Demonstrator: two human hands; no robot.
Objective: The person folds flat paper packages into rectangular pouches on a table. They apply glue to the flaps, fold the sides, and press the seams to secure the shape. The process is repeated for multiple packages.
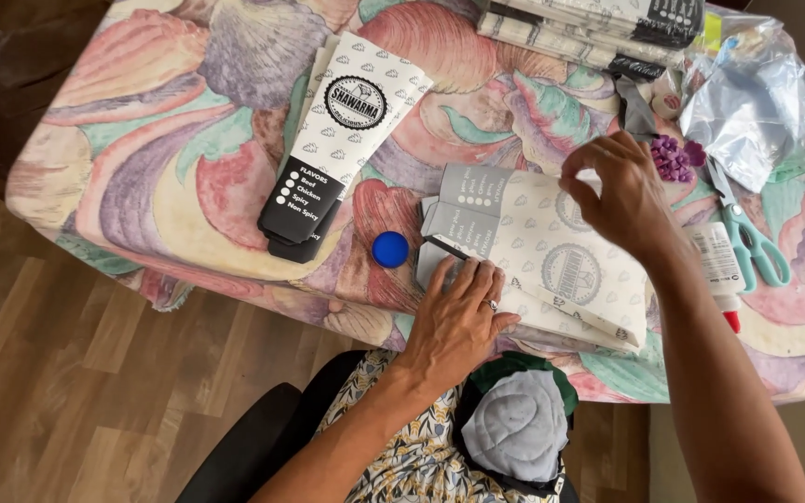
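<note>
Nearest me, low in the frame, I press my left hand (458, 312) flat, fingers spread, on the grey end of a paper sleeve (552, 256) at the counter (142, 186) centre. At centre right my right hand (619, 191) pinches its far edge. Blue cap (390, 249) lies just left; teal scissors (752, 237) far right.

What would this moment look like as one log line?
left hand: flat on grey paper sleeve | right hand: pinching sleeve's far edge | blue cap: beside sleeve
</note>
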